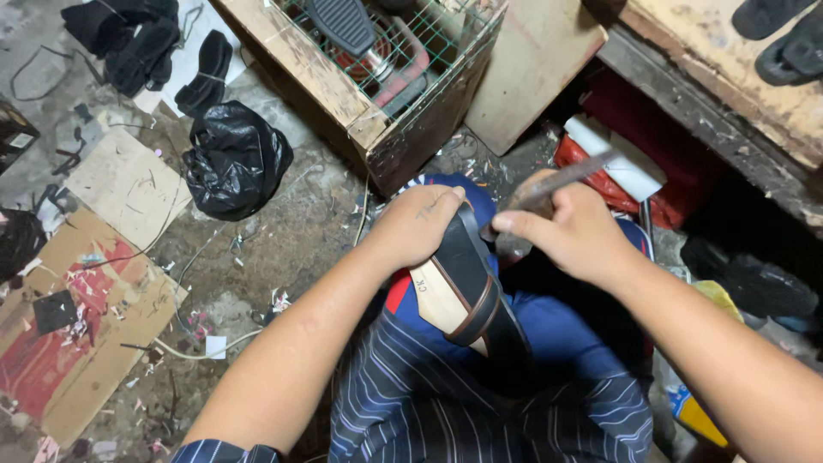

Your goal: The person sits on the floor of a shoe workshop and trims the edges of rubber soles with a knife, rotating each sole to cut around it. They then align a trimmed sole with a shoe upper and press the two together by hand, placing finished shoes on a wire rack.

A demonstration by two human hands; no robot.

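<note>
While the person sits with blue trousers (557,330) and a dark pinstriped shirt (429,403) filling the lower frame, the left hand (417,225) clamps the toe end of a black leather shoe with a tan smooth sole and dark rim (459,291), sole turned up, lying on the lap between the knees. Left fingers (446,201) curl shut over the shoe's tip, thumb side on the sole edge. The right hand (576,233) is closed around a thin grey metal tool with a flat, dull blade (561,178); its fingers wrap the shaft, and its lower end sits just beside the toe of the shoe, contact hard to tell. Sole looks matt, pale, with a small stamped mark; upper is glossy black. The floor (283,240) is rough grey concrete littered with scraps and pink-white shavings. Left of the lap: a crumpled black plastic bag (236,159), shiny and creased, flat brown cardboard sheets (86,343), dark strap pieces (206,73). Ahead: a worn wooden crate with green wire mesh (377,60) holding a black ribbed pedal (343,21) and red metal parts. Right: a red plastic sack (651,146) under a scuffed wooden shelf (729,69) carrying black sandals (784,34).
</note>
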